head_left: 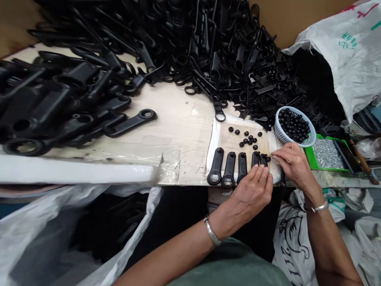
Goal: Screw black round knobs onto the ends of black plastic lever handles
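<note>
Several black plastic handles, each with a ring at its near end, stand in a row on a white-edged pad. My left hand lies over the right end of the row, its fingers stretched together and pressing on the last black handle; the lower part is hidden. Small round black knobs are scattered just beyond the row. Beside the last handle's far end, my right hand pinches with thumb and forefinger, close to a black knob. What sits between those fingertips is too small to make out.
A light blue basket of black knobs stands beyond my right hand. Right of it is a green tray of small silvery pieces. Heaped black plastic parts cover the back and left. An open white sack hangs below the table edge.
</note>
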### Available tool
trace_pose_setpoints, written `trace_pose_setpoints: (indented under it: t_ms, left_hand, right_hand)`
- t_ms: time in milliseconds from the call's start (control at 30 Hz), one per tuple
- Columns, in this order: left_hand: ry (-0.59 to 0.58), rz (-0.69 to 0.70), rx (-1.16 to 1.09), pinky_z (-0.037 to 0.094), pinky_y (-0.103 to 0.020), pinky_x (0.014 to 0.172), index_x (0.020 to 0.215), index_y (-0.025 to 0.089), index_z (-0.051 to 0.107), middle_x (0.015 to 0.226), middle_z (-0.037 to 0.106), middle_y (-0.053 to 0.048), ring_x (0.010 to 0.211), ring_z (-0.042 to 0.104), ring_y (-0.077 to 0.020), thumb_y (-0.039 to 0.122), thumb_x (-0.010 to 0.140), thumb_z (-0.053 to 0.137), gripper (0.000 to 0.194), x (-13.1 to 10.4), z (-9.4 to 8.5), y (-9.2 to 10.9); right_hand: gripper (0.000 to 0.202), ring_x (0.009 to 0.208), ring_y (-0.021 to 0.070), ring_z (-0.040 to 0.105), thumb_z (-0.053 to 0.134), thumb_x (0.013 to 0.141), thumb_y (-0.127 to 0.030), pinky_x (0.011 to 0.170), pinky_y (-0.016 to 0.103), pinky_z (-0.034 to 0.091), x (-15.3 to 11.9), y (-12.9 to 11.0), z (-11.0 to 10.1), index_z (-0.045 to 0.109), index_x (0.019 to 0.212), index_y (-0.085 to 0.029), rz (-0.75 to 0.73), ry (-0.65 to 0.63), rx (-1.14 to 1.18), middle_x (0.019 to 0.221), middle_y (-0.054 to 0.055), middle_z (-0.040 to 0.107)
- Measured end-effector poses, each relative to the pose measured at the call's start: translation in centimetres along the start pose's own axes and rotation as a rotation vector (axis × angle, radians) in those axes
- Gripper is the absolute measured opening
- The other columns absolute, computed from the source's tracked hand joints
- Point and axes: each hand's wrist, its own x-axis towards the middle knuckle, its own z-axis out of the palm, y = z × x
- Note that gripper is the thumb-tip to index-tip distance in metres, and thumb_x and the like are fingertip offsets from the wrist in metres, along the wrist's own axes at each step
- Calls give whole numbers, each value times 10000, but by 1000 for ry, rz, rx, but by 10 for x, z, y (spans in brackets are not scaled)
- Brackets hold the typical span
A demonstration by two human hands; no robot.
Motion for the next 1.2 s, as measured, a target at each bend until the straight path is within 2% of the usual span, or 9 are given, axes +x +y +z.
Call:
trace_pose_setpoints:
  t_ms: [133, 233, 333, 367, 533, 733, 833, 933, 1200]
  left_hand:
    - [-4, -12, -24, 450, -403, 1087, 1227, 3, 604, 1279, 652, -211, 1215, 626, -281, 99, 939, 481, 328, 0, 2, -2]
    - [-13, 5, -48, 454, -416, 1080, 1232, 6, 599, 1292, 640, -220, 1229, 614, -285, 106, 950, 486, 320, -1, 2, -4]
    - [1, 12, -58, 470, -429, 1067, 1236, -3, 594, 1287, 639, -229, 1229, 612, -299, 100, 947, 479, 327, -3, 4, -5]
    - [5, 14, -65, 473, -434, 1065, 1239, -6, 591, 1287, 637, -233, 1230, 611, -303, 97, 943, 477, 333, -3, 5, -5]
    - [23, -4, -69, 462, -448, 1092, 1264, 9, 569, 1311, 624, -228, 1258, 592, -295, 103, 951, 483, 337, -6, 11, -2]
    - [43, 8, -38, 489, -437, 1064, 1234, 7, 584, 1275, 652, -212, 1220, 620, -296, 117, 957, 509, 308, -5, 13, -2]
    - [21, 10, -63, 469, -445, 1079, 1255, -8, 567, 1306, 623, -239, 1252, 597, -294, 134, 970, 488, 327, -5, 15, -3]
    - [3, -11, -76, 447, -447, 1102, 1276, 5, 559, 1330, 609, -234, 1283, 572, -281, 121, 973, 461, 338, -6, 16, -2]
    - [24, 18, -63, 471, -437, 1080, 1248, -2, 582, 1306, 626, -233, 1244, 603, -288, 102, 963, 459, 327, -5, 13, -3]
  right_hand:
    - [217, 841, 222, 562, 551, 942, -268, 803, 396, 482, 8, 2, 3, 758, 931, -205, 51, -26, 104, 833, 71, 726]
    - [209, 902, 212, 633, 566, 932, -276, 846, 390, 513, -4, 5, -5, 759, 975, -207, 185, 163, 232, 915, 71, 737]
    - [216, 934, 211, 670, 581, 924, -327, 894, 392, 515, -39, 7, -16, 756, 983, -214, 418, 394, 259, 944, 65, 744]
    - [221, 918, 212, 673, 597, 913, -353, 877, 389, 521, -52, 5, -18, 755, 982, -216, 484, 404, 242, 944, 65, 745]
    - [413, 728, 194, 659, 605, 890, -480, 753, 354, 540, -89, -17, -3, 688, 1167, -185, 640, 218, 204, 862, 62, 731]
    - [415, 731, 199, 652, 557, 925, -475, 740, 350, 545, -79, -50, 16, 665, 1162, -153, 621, 276, 124, 943, 105, 713]
    - [365, 897, 246, 670, 534, 944, -415, 845, 401, 534, -73, -61, 20, 655, 1172, -157, 568, 257, 38, 1059, 144, 713]
    - [324, 978, 275, 665, 488, 963, -359, 863, 411, 514, -68, -65, 22, 667, 1132, -149, 550, 225, -97, 1085, 163, 714]
    - [249, 726, 225, 639, 491, 963, -294, 619, 326, 382, -51, -53, 16, 686, 1067, -180, 557, 196, -377, 874, 111, 728]
